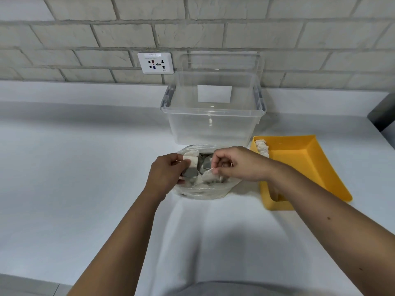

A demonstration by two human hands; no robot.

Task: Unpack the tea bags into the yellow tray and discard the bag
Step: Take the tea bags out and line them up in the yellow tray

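Judging by how things lie, the unpacking is barely under way. On the white counter (pixel 74 167), near the middle, sits the clear plastic bag (pixel 203 190) with its mouth open and a good many tea bags (pixel 197 180) inside it. To its right, the yellow tray (pixel 303 167) holds only a short row of bags (pixel 262 148) lined up in its far left corner, and the rest of its floor is bare. Most of the transfer is left to do, and the discarding has not come yet. A clear bin (pixel 213 124) stands just beyond the plastic bag, though I cannot tell whether it is meant for the waste.

The left hand (pixel 168 170) reaches in from the near left, its fingers and thumb curled round a small stack (pixel 191 160) of tea bags at the left side of the opening. The right hand (pixel 237 165) comes in from the near right, knuckles up, with its forearm crossing the tray's near left corner. Its thumb and forefinger pinch a single tea bag (pixel 210 176) by its upper edge, just above the others in the plastic bag.
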